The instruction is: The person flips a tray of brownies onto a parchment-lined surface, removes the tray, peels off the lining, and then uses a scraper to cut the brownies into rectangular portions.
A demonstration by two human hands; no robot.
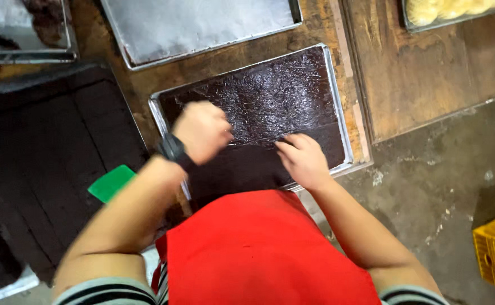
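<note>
Here, left hand (202, 131): blurred, loosely closed over the wrinkled film (270, 99); whether it pinches it I cannot tell.
Right hand (303, 160): fingers flat on the film's lower edge, gripping nothing.
Film: covers a dark slab in the metal tray (346, 133).
Nearby: green scraper (111, 182) beside the left forearm.

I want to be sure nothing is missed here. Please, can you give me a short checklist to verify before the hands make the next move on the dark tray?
1. Left hand over the dark sheet: ok, though blurred, so its grip cannot be told.
2. Right hand with fingers flat on the sheet: ok.
3. Metal tray fully supported by the wooden table: not ok, its near corner seems to overhang the edge.
4. Crinkled clear film covering the sheet: ok on the far part; nearer part cannot tell.
5. Green scraper close by: ok, beside the left forearm.
</note>
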